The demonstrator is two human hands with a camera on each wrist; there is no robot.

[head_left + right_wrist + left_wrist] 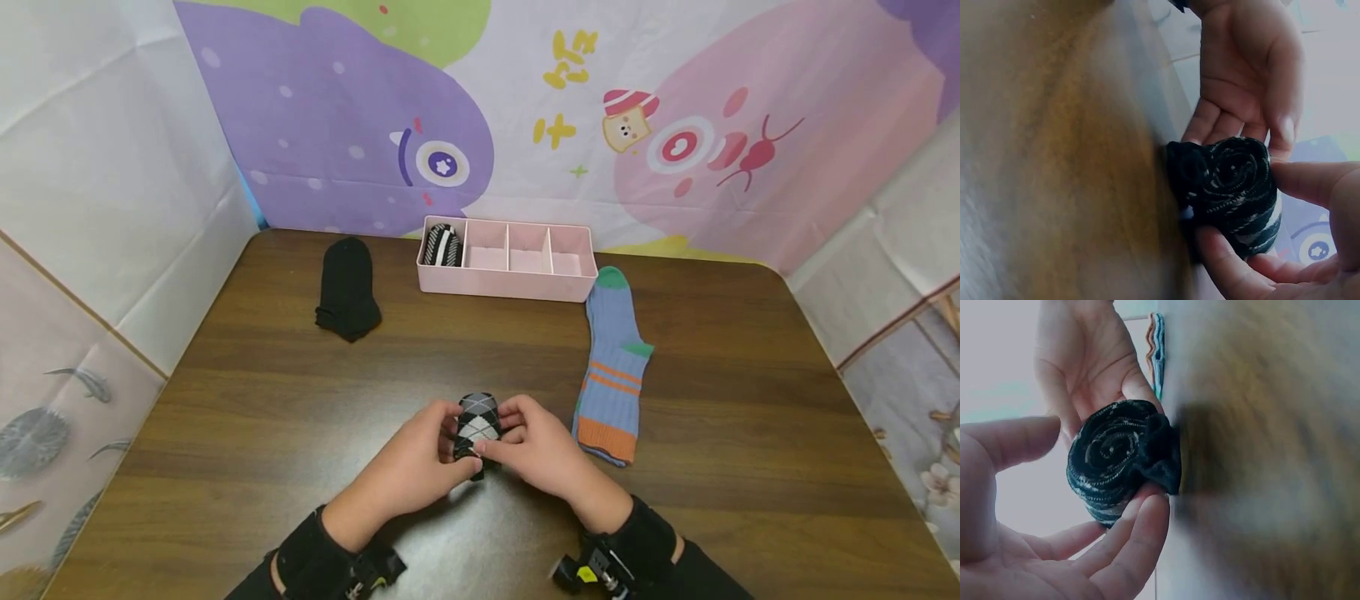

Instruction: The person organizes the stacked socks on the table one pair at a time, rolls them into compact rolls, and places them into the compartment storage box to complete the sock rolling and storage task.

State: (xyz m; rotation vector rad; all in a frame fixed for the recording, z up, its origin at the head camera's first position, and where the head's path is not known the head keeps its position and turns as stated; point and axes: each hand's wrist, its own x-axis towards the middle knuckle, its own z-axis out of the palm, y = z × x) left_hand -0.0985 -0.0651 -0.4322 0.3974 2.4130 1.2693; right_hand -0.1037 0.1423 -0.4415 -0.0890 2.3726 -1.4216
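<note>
Between my two hands, close over the table, is a rolled-up argyle sock bundle point(477, 419) in black, grey and white. The fingers of my left hand point(412, 454) curl against its left side, with the thumb near the lower end. From the right, my right hand point(543, 450) pinches it, thumb on top and fingers along the side. The left wrist view shows the spiral end of the sock bundle point(1110, 450) and a loose black flap on the table side. Coiled layers of the sock bundle point(1235, 175) also show in the right wrist view.
A pink four-slot box point(506, 283) stands at the back, with a black-and-white rolled sock point(443, 247) in its leftmost slot. Black socks point(348, 287) lie flat at left. Blue socks with orange and green parts point(615, 367) lie at right, close to the box's corner.
</note>
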